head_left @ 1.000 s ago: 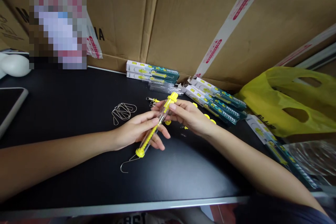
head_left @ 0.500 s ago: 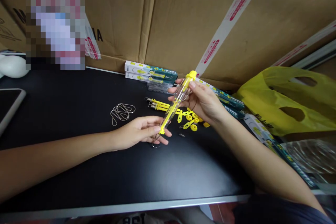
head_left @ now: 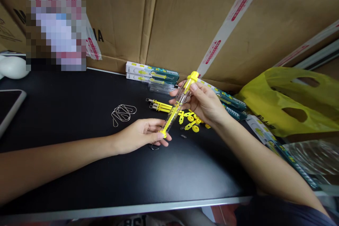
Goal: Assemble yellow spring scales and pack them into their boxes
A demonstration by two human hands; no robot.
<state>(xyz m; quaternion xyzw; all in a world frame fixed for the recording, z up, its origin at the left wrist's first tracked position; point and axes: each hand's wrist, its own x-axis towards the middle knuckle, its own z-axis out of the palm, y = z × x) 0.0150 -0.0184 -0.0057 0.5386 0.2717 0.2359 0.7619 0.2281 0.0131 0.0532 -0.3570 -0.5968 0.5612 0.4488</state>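
Observation:
A clear tube with yellow ends and a yellow inner scale [head_left: 172,113] is held at a slant above the black table [head_left: 87,180]. My left hand [head_left: 144,135] pinches its lower end, where a metal hook [head_left: 154,147] hangs below the fingers. Around the upper part, just under the yellow cap, my right hand [head_left: 203,100] is closed. Behind the tube lie several yellow rods with metal ends [head_left: 160,106]. Small yellow rings and clips [head_left: 192,122] and thin springs [head_left: 183,136] are scattered beneath my right hand. Left of the tube is a heap of wire hooks [head_left: 123,114].
Printed boxes [head_left: 150,72] and clear tubes [head_left: 161,87] lie by the cardboard [head_left: 180,17] at the back. A yellow plastic bag [head_left: 267,95] and a clear coiled bundle [head_left: 312,155] are at right. At left are a grey-edged device [head_left: 12,109] and a white rounded object [head_left: 14,67].
The hook under my left hand has shifted slightly left. The tube's lower end and my left fingers have moved a little. Both hands still hold the tube.

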